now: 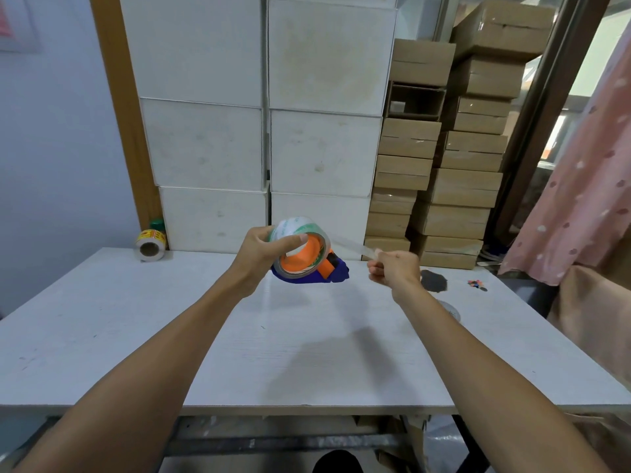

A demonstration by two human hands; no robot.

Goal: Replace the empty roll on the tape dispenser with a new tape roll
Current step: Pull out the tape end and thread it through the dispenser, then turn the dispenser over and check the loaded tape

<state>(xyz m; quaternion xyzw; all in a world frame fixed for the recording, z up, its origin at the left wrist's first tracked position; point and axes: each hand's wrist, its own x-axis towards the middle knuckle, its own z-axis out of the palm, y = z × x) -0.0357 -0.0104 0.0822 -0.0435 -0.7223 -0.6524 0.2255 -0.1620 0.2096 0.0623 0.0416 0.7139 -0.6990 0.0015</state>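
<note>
A blue tape dispenser [336, 273] with an orange hub [298, 259] is held above the white table [136, 336]. A clear tape roll [290, 227] with green print sits on that hub. My left hand [264, 249] grips the roll and dispenser, thumb across the roll's face. My right hand [392, 266] is to the right, fingers pinched on the free end of the tape strip [351, 246], which stretches from the roll to the hand.
A yellow-printed label roll [149, 243] lies at the table's back left. A dark patch [433, 280], small coloured bits [477, 285] and a clear round object [452, 312] lie at the right. White boxes [211, 148] and brown cartons [444, 186] are stacked behind.
</note>
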